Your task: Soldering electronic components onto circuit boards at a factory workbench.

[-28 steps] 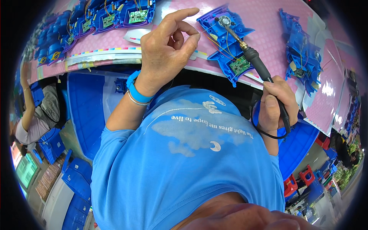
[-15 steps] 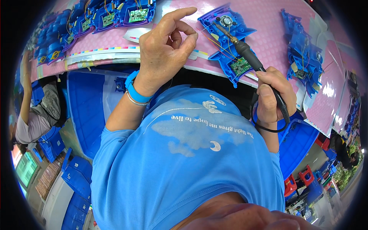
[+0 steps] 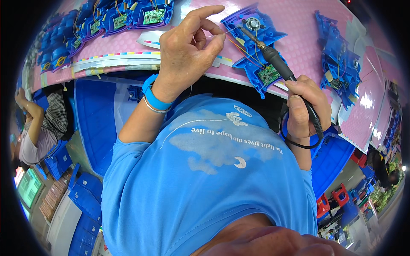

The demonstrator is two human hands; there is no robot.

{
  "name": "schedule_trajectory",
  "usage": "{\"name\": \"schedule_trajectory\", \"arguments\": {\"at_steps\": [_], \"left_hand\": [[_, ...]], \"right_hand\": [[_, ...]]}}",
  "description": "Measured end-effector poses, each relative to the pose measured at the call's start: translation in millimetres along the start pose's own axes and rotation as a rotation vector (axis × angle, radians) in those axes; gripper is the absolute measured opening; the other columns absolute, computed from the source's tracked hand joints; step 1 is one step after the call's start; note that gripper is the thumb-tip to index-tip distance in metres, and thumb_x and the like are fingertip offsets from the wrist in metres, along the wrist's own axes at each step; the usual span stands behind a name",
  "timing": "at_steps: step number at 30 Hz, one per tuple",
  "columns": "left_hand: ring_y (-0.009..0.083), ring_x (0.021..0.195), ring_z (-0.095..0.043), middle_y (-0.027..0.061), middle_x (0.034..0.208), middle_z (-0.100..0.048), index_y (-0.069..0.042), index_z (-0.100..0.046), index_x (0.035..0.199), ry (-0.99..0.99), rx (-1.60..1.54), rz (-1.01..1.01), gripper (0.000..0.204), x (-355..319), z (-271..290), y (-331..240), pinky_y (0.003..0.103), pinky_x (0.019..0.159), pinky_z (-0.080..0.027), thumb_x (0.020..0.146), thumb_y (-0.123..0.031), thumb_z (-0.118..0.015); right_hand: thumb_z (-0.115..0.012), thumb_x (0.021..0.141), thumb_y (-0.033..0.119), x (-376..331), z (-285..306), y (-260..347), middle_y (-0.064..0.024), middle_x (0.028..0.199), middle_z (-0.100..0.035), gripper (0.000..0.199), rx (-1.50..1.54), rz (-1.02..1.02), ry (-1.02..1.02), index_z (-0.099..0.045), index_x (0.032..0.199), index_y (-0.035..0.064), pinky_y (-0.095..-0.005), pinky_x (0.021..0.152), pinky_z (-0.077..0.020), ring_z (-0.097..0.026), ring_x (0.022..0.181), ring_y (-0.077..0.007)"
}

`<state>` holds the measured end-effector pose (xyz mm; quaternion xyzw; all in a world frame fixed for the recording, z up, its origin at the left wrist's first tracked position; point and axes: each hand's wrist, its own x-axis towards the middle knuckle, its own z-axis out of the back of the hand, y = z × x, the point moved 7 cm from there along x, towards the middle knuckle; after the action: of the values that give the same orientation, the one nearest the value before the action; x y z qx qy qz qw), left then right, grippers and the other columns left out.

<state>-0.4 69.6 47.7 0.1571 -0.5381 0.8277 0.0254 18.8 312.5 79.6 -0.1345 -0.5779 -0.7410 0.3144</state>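
My right hand is wrapped around the black handle of a soldering iron, whose metal tip points up and left over a blue plastic housing. Inside this housing sit a round speaker, a green circuit board and thin red and yellow wires. The iron's tip is close to the speaker; I cannot tell whether it touches. To the left, my left hand pinches a thin solder wire between thumb and finger, beside the housing's left edge. Much of that wire is hidden by the hand.
More blue housings with circuit boards line the table's far left. Another housing lies at the right. Blue bins stand below the pink-covered table. A co-worker's arm shows at the far left.
My left hand has shifted slightly right and up, closer to the housing. The iron has barely moved. At the far left, the co-worker's arm has bent and lowered.
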Motion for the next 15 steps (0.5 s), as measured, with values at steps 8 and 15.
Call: {"name": "schedule_trajectory", "arguments": {"at_steps": [8,15], "left_hand": [[0.0095,0.061,-0.059,0.0024,0.082,-0.066,-0.008,-0.076,0.106,-0.038,0.149,-0.462,0.035,-7,10,-12,0.022,0.052,-0.046,0.074,0.007,-0.076],[0.0146,0.067,-0.067,0.0045,0.09,-0.069,-0.009,-0.078,0.106,0.087,0.414,-0.734,0.034,-15,-10,-18,0.025,0.054,-0.053,0.074,-0.002,-0.085]], "right_hand": [[-0.067,0.079,0.003,0,0,2,-0.0189,0.078,-0.071,0.021,-0.006,0.0,0.001,-0.071,0.095,-0.0079,-0.0337,0.055,-0.0478,-0.062,0.058,-0.0254],[-0.066,0.079,0.004,-3,3,3,-0.0178,0.078,-0.07,0.021,0.003,0.003,-0.031,-0.071,0.096,-0.0083,-0.0335,0.055,-0.047,-0.06,0.058,-0.0242]]}}
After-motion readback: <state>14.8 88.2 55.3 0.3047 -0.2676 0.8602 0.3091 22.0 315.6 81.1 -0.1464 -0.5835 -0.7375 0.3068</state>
